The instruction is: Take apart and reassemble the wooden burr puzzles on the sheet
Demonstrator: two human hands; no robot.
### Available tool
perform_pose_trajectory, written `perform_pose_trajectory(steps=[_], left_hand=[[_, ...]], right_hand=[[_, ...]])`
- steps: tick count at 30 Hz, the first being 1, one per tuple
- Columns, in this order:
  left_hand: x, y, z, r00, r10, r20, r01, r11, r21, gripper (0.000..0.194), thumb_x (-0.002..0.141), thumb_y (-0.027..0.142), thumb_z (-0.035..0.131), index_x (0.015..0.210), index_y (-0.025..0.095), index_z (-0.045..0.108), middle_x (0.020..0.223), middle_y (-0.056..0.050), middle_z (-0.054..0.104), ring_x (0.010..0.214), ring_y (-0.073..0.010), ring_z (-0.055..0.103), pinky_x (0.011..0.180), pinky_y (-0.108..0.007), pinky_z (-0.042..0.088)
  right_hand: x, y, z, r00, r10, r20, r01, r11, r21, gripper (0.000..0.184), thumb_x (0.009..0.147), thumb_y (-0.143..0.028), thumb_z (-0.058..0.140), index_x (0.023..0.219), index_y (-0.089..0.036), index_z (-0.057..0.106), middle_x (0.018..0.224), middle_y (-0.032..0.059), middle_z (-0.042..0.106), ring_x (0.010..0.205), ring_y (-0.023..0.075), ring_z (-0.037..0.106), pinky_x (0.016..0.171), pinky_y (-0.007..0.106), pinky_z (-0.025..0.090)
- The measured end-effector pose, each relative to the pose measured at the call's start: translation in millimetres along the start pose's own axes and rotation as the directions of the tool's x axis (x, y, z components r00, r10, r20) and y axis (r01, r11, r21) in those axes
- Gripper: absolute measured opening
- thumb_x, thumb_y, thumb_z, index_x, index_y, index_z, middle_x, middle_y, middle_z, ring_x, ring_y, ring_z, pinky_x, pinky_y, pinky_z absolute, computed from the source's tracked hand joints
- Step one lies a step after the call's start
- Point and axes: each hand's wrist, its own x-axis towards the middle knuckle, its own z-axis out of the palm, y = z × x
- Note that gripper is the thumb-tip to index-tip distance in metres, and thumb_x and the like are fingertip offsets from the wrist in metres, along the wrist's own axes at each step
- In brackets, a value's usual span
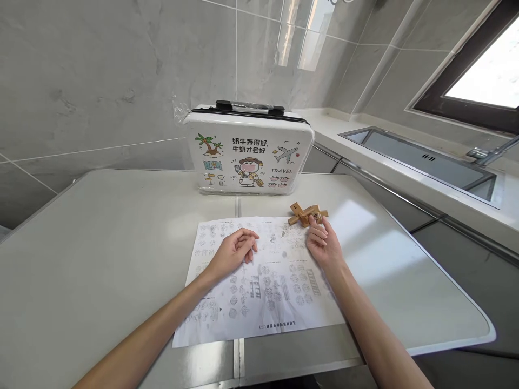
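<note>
Resting our left hand [235,249], loosely curled and empty, on the instruction sheet [259,281], we pinch the wooden puzzle [305,212] with our right hand [322,240] at the sheet's far corner. We judge assembly unfinished: pieces jut out irregularly.

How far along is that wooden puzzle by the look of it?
Done: several sticks of the wooden puzzle already interlock, and the instruction sheet lies spread out. In hand: the right hand touches the puzzle; the left hand rests on the sheet. How much remains cannot be told.
</note>
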Motion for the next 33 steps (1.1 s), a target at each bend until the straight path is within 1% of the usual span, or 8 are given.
perform_pose_trajectory(steps=[10,14,17,19,22,26,28,33], left_hand=[[-0.6,0.1,0.8,1.0,0.003,0.006,-0.003,1.0,-0.004,0.027,0.1,0.043,0.062,0.107,0.018,0.066,0.086,-0.004,0.068,0.061,-0.0108,0.061,0.058,-0.026,0.051],[-0.2,0.9,1.1,1.0,0.006,0.003,-0.006,1.0,-0.008,0.026,0.1,0.043,0.063,0.107,0.018,0.066,0.086,-0.003,0.068,0.06,-0.0106,0.061,0.058,-0.026,0.05],[0.2,0.9,0.8,1.0,0.003,0.001,-0.003,1.0,-0.016,0.027,0.099,0.044,0.064,0.106,0.018,0.066,0.085,-0.003,0.068,0.06,-0.0107,0.06,0.057,-0.026,0.05],[0.3,0.3,0.7,1.0,0.008,0.004,-0.008,1.0,-0.019,0.028,0.099,0.046,0.064,0.106,0.018,0.066,0.085,-0.003,0.068,0.06,-0.0108,0.06,0.057,-0.026,0.049],[-0.9,-0.7,1.2,1.0,0.013,0.012,-0.013,1.0,-0.016,0.032,0.1,0.049,0.062,0.108,0.019,0.065,0.088,-0.004,0.068,0.065,-0.0125,0.062,0.058,-0.027,0.049],[-4.4,-0.7,1.6,0.993,0.109,-0.046,-0.105,0.99,0.096,0.037,0.099,0.051,0.064,0.121,0.021,0.064,0.116,-0.011,0.072,0.101,-0.0206,0.068,0.088,-0.035,0.055],[-6.0,-1.3,0.7,0.985,0.167,-0.04,-0.158,0.974,0.162,0.048,0.096,0.052,0.069,0.134,0.024,0.061,0.136,-0.013,0.067,0.121,-0.0251,0.063,0.108,-0.043,0.049],[-7.9,-4.9,-2.1,0.981,0.164,0.107,-0.178,0.974,0.139,0.073,0.088,0.06,0.077,0.149,0.027,0.055,0.151,-0.012,0.061,0.139,-0.0331,0.055,0.121,-0.048,0.04]], right_hand=[[16.5,-10.9,2.1,0.999,0.002,-0.045,0.003,0.993,0.117,0.009,0.103,-0.017,0.062,0.11,-0.021,0.057,0.05,-0.0151,0.04,0.035,0.0039,0.045,0.03,0.006,0.036],[17.2,-3.6,4.7,0.996,-0.052,-0.072,0.044,0.993,-0.11,0.017,0.099,-0.025,0.07,0.096,-0.023,0.053,0.05,-0.0155,0.034,0.035,0.0032,0.038,0.03,0.007,0.033],[10.2,9.7,13.8,0.964,-0.237,-0.118,0.182,0.918,-0.354,0.032,0.093,-0.046,0.078,0.092,-0.025,0.053,0.051,-0.0145,0.032,0.036,0.0049,0.035,0.028,0.012,0.03],[1.4,19.9,22.5,0.923,-0.372,-0.099,0.269,0.808,-0.525,0.037,0.091,-0.057,0.076,0.094,-0.025,0.056,0.053,-0.012,0.039,0.039,0.0068,0.041,0.03,0.015,0.032],[-14.8,34.7,33.6,0.878,-0.473,0.077,0.364,0.555,-0.748,0.04,0.096,-0.064,0.065,0.095,-0.025,0.059,0.053,-0.0094,0.045,0.04,0.0082,0.042,0.035,0.02,0.034],[-32.1,54.1,38.2,0.883,-0.334,0.329,0.4,0.172,-0.9,0.037,0.102,-0.055,0.058,0.082,-0.024,0.055,0.051,-0.0062,0.049,0.043,0.0115,0.046,0.045,0.025,0.039],[-37.7,62.8,38.2,0.853,-0.265,0.45,0.458,-0.035,-0.888,0.032,0.101,-0.045,0.059,0.078,-0.023,0.054,0.053,-0.0059,0.047,0.046,0.0116,0.044,0.049,0.026,0.036],[-47.3,75.0,38.7,0.829,0.007,0.559,0.551,-0.181,-0.815,0.021,0.098,-0.032,0.058,0.08,-0.023,0.055,0.057,-0.0056,0.047,0.049,0.0116,0.043,0.053,0.026,0.035]])
